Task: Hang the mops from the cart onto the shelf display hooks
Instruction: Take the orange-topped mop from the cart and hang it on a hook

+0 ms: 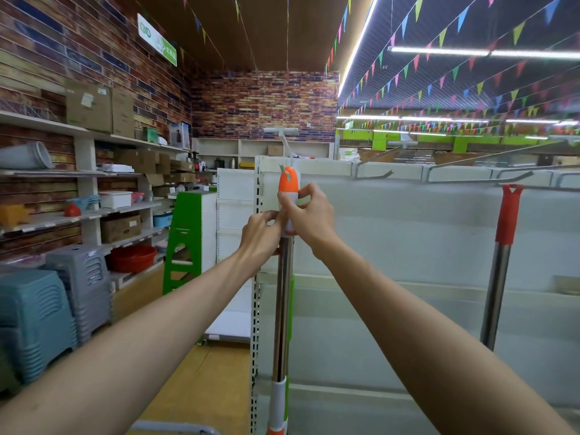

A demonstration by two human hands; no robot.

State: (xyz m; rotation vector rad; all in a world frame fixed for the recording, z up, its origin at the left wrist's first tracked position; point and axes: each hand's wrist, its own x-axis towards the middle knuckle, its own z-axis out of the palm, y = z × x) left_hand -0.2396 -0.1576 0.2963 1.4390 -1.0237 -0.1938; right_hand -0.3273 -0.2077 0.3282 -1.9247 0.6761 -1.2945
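two hands meet at centre frame: my left hand (262, 235) pinches the orange-capped mop handle (288, 196) from 9 o'clock, my right hand (309, 215) wraps it from 3 o'clock, upright against the white shelf panel (408, 233); a red-gripped mop handle (507, 215) hangs on a display hook (514, 177) at 3 o'clock.

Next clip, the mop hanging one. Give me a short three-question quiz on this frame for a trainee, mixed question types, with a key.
1. True or false: both hands grip the orange-tipped mop handle near its top.
2. Multiple choice: the red-capped mop handle at right is
A. held by the left hand
B. hanging from a display hook
C. lying on the floor
3. Fill in: the stacked plastic stools stand at the lower ____ of the view.

Key:
1. True; the right hand holds it too.
2. B
3. left
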